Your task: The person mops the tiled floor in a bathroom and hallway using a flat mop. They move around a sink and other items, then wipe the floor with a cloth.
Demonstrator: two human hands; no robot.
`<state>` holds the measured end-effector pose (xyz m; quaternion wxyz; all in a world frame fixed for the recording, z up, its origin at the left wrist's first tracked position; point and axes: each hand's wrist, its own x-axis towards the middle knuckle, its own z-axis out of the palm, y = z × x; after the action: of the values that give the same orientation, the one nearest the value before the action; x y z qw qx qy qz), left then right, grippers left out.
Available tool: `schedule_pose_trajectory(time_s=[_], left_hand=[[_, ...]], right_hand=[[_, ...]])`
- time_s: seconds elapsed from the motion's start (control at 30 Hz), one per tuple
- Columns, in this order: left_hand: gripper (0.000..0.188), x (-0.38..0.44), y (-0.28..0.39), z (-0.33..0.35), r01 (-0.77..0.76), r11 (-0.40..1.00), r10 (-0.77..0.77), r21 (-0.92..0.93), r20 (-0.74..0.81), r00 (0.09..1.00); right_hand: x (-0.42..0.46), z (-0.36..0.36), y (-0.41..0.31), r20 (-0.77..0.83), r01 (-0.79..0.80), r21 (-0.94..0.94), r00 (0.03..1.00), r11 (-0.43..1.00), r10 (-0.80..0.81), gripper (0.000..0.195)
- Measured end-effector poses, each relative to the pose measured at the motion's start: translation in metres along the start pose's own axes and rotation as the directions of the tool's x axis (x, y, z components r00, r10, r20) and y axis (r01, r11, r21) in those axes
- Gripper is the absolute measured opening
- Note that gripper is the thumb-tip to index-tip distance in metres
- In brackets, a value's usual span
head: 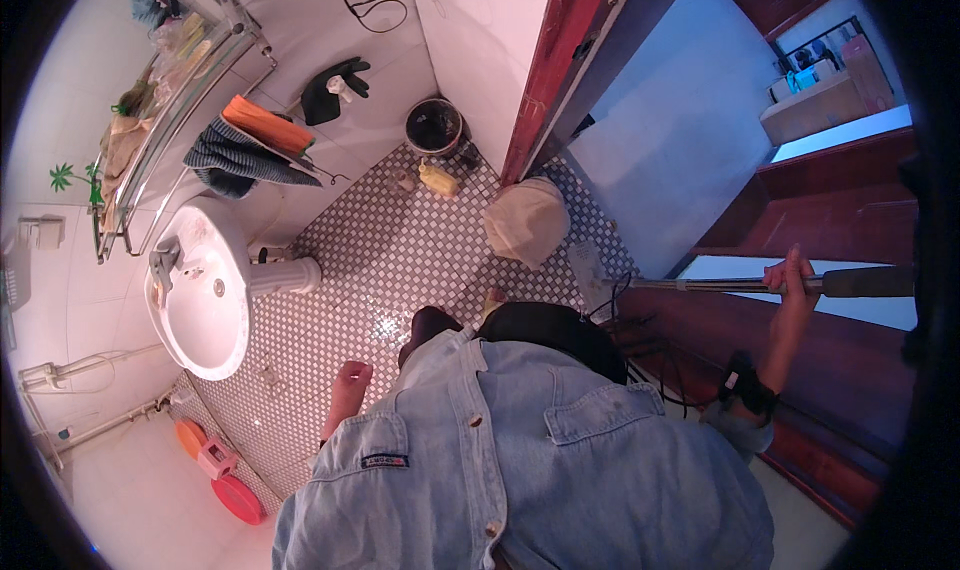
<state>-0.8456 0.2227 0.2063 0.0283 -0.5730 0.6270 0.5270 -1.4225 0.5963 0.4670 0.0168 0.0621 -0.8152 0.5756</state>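
My right hand (793, 276) is closed around a metal pole (712, 285) with a dark grey foam grip, at the right by the dark red door. The pole's far end meets a pale flat piece (592, 274) near the doorway; that piece may be a mop head. My left hand (352, 382) hangs over the tiled floor near the front of my denim shirt, its fingers curled, with nothing visible in it. Before me lie a beige cloth bundle (529, 221) by the door frame and a yellow bottle (439, 178) on its side.
A white pedestal sink (244, 322) stands at the left, under a glass shelf with cloths. A dark bucket (435, 129) sits in the far corner. Towels (255, 157) and a black glove (326, 97) hang on the wall. Red and orange basins (238, 499) lie lower left. Black cables (667, 364) hang beside me.
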Motion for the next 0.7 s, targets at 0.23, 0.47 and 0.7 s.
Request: schedule_pose_trajectory(time_s=[0.23, 0.47, 0.7], left_hand=[[0.027, 0.011, 0.062, 0.005, -0.032, 0.999, 0.031, 0.015, 0.098, 0.995], [0.028, 0.063, 0.049, 0.008, -0.198, 0.964, 0.159, 0.180, 0.208, 0.965], [0.035, 0.114, 0.072, 0.009, -0.179, 0.976, 0.146, 0.121, 0.242, 0.959]], right_hand=[[0.010, -0.022, 0.025, -0.014, -0.022, 0.016, 1.000, 1.000, 0.022, 0.040], [0.014, -0.013, 0.013, -0.230, 0.065, -0.095, 0.969, 0.993, -0.086, 0.045], [0.017, -0.012, -0.041, -0.577, 0.054, -0.201, 0.800, 0.978, -0.163, 0.041]])
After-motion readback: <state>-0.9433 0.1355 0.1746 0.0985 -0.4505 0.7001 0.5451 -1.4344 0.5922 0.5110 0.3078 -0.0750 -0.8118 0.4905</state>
